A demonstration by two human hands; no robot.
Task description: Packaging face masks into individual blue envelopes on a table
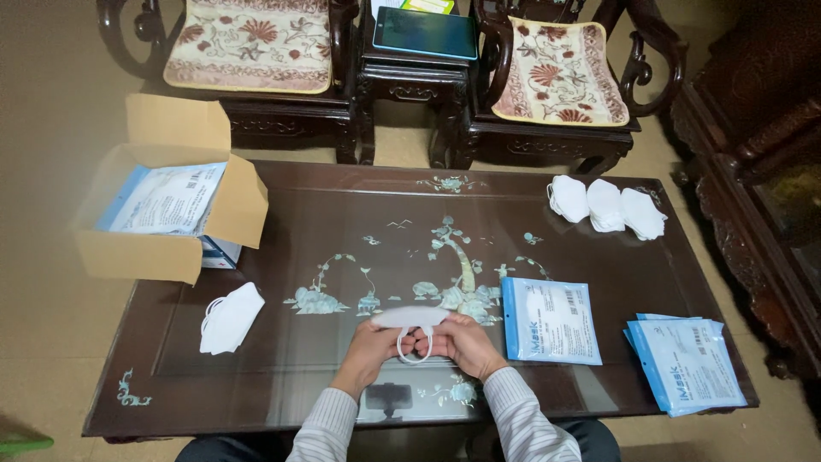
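View from above a dark wooden tabletop [342, 376] with pale inlaid trees and birds. At the far left of the frame, an open cardboard box [162, 224] overhangs the tabletop's edge, holding flat blue-and-white packets. Just below it, at lower left, a small stack of folded white masks [229, 318] lies on the wood. At lower centre, the person's left hand [369, 346] and right hand [462, 342], in striped sleeves, meet over a single folded white mask [410, 317]. The mask is held edge-up just above the tabletop, its long axis running left to right across the frame, with its white ear loops hanging down between the hands. The fingers of both hands are closed, pinching the mask and loops from either side. Just right of the hands lies one blue-and-white packet [550, 320]. At lower right, a fanned pile of similar packets [688, 364] sits near the corner. At upper right, three piles of white masks [605, 206] lie in a row.
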